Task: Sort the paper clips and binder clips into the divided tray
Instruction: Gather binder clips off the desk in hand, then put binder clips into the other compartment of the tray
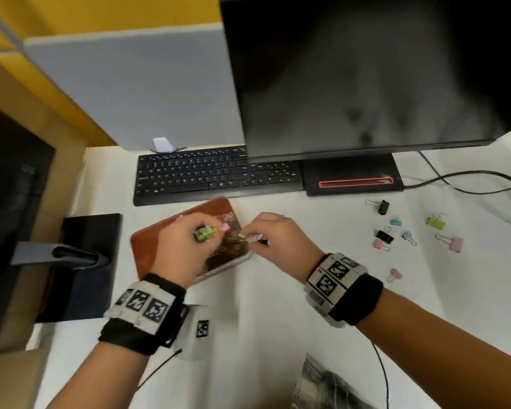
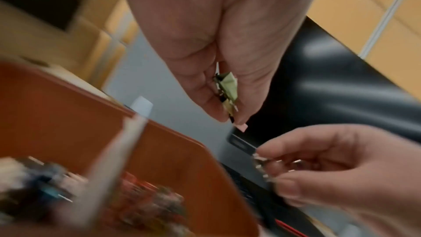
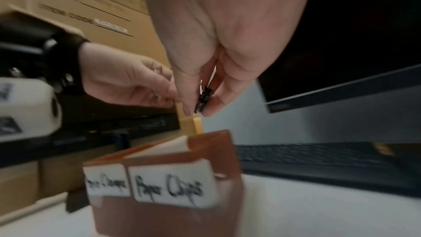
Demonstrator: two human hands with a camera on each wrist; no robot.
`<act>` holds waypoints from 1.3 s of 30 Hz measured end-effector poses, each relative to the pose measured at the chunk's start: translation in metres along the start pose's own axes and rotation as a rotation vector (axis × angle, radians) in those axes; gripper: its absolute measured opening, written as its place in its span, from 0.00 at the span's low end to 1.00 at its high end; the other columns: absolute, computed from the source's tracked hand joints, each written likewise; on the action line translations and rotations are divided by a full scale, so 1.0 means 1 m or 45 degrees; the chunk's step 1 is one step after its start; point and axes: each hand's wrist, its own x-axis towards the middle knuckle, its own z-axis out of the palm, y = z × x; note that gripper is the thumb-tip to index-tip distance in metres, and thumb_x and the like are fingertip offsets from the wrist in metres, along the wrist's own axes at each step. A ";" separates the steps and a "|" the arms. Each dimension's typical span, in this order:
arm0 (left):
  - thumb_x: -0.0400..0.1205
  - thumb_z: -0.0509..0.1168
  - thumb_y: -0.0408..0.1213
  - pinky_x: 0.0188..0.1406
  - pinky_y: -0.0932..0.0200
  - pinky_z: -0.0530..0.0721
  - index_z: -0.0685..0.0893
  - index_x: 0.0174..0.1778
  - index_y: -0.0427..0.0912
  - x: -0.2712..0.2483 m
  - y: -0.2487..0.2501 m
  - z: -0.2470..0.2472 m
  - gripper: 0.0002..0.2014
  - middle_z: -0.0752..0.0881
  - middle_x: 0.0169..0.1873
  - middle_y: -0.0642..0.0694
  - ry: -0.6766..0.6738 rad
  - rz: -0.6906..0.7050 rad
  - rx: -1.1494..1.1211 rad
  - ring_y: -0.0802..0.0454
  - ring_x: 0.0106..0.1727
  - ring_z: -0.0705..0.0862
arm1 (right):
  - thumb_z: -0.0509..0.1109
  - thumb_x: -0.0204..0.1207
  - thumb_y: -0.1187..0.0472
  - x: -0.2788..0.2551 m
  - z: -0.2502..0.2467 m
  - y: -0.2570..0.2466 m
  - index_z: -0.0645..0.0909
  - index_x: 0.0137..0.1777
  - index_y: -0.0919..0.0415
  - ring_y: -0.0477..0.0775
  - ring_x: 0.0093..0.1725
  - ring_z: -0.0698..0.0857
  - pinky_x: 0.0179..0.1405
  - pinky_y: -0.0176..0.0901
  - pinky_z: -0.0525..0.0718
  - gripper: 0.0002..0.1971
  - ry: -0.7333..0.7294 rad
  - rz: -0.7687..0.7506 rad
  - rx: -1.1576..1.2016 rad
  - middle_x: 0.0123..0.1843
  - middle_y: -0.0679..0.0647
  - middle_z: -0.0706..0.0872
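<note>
A brown divided tray [image 1: 207,209] lies in front of the keyboard, with clips blurred inside it. My left hand [image 1: 207,231] hovers over the tray and pinches a green binder clip [image 1: 203,233] between thumb and fingers; a small pink piece shows at its fingertips. The left wrist view shows the same green binder clip [image 2: 227,87] held in the left hand [image 2: 230,116]. My right hand [image 1: 254,236] is over the tray's right edge and pinches a black binder clip [image 3: 203,98]. Labels on the tray [image 3: 205,150] read "Paper Clips" and something like "Paper Clamps".
Several loose binder clips lie on the white table to the right, among them a black one [image 1: 381,206], a green one [image 1: 435,222] and a pink one [image 1: 455,243]. A keyboard [image 1: 207,175] and monitor [image 1: 366,75] stand behind the tray. Cables run at the far right.
</note>
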 end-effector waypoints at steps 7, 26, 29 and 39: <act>0.70 0.74 0.31 0.54 0.52 0.83 0.86 0.43 0.50 0.005 -0.089 -0.062 0.11 0.89 0.45 0.49 -0.192 -0.285 0.139 0.49 0.49 0.86 | 0.73 0.71 0.65 0.059 0.086 -0.084 0.80 0.62 0.61 0.58 0.60 0.80 0.65 0.54 0.78 0.18 -0.280 0.079 0.064 0.60 0.60 0.81; 0.75 0.70 0.36 0.43 0.66 0.81 0.80 0.60 0.53 -0.017 0.086 0.142 0.18 0.78 0.52 0.52 -0.818 0.401 -0.016 0.58 0.44 0.81 | 0.79 0.58 0.39 -0.193 -0.094 0.134 0.69 0.67 0.40 0.53 0.58 0.78 0.58 0.53 0.81 0.37 -0.039 0.837 -0.314 0.61 0.47 0.71; 0.75 0.69 0.37 0.44 0.68 0.75 0.79 0.60 0.49 -0.029 0.101 0.200 0.17 0.78 0.51 0.48 -0.969 0.406 0.051 0.56 0.41 0.79 | 0.79 0.58 0.38 -0.220 -0.100 0.156 0.67 0.68 0.39 0.55 0.58 0.76 0.59 0.52 0.80 0.38 -0.191 0.911 -0.308 0.64 0.48 0.69; 0.74 0.70 0.45 0.51 0.60 0.76 0.82 0.51 0.48 -0.056 0.103 0.296 0.12 0.73 0.48 0.53 -1.151 0.413 0.316 0.55 0.50 0.76 | 0.77 0.66 0.50 -0.215 -0.094 0.197 0.80 0.59 0.48 0.52 0.50 0.78 0.55 0.43 0.77 0.21 -0.271 0.674 -0.092 0.54 0.51 0.75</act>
